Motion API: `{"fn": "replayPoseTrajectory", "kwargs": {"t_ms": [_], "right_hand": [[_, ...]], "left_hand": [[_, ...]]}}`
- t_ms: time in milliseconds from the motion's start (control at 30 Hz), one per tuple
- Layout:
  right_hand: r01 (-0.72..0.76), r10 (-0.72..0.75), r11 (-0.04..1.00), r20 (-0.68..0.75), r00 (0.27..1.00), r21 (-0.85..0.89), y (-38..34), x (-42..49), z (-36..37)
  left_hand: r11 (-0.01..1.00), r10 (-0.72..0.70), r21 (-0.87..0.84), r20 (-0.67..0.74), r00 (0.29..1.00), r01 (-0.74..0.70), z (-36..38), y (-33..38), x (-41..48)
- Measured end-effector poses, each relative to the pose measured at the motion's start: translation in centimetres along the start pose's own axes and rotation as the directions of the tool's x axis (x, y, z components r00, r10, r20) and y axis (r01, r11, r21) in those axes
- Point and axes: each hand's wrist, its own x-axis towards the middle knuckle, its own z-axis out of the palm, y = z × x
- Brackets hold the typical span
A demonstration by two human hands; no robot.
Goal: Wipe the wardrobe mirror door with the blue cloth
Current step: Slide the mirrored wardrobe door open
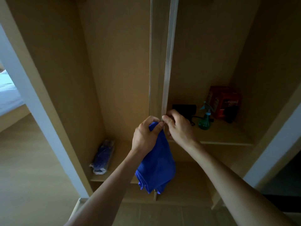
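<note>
I stand before an open wooden wardrobe, facing the thin edge of the mirror door (167, 62), which runs straight up the middle of the view. My left hand (145, 136) grips the top of a blue cloth (156, 163), and the rest of it hangs down below my fist. My right hand (177, 126) pinches the door's metal edge strip just right of my left hand. The two hands almost touch. The mirror's face is not visible from this angle.
On the right shelf (228, 141) stand a green spray bottle (205, 118), a red box (224, 101) and a black object (184, 109). A plastic-wrapped blue bundle (102, 157) lies on the lower left shelf. A bed (8, 95) shows at far left beyond a white frame.
</note>
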Motion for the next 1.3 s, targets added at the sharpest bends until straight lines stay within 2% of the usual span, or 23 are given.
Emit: {"fn": "replayPoseTrajectory", "kwargs": {"t_ms": [400,533,767,933,1100,1200,1300], "right_hand": [[-0.023,0.022,0.999,0.053,0.998,0.025,1.3,-0.5,-2.5],[0.020,-0.021,0.999,0.043,0.999,0.033,2.9,-0.5,-4.0],[0.010,-0.011,1.000,0.008,1.000,0.004,5.1,0.5,-6.0],[0.009,-0.009,1.000,-0.038,0.999,-0.006,6.8,1.5,-6.4],[-0.055,0.054,0.998,-0.051,0.997,-0.027,8.1,2.9,-7.1],[-0.045,0.042,0.998,-0.080,0.996,-0.037,8.8,3.6,-7.5],[-0.055,0.052,0.998,-0.098,0.994,-0.027,9.3,4.1,-7.6]], "left_hand": [[0.998,-0.064,0.002,-0.063,0.996,0.064,2.7,2.0,-1.2],[0.995,-0.102,-0.018,-0.066,0.993,0.101,4.4,2.8,-1.1],[0.994,-0.107,-0.018,-0.073,0.992,0.106,7.7,3.8,0.0],[0.995,-0.095,-0.012,-0.048,0.994,0.094,9.3,4.1,0.9],[0.995,-0.083,-0.059,0.033,0.996,0.084,11.0,4.4,2.7],[0.997,-0.071,0.002,0.075,0.995,0.071,11.2,4.9,4.0],[0.997,-0.067,0.048,0.060,0.996,0.064,11.3,5.1,4.9]]}}
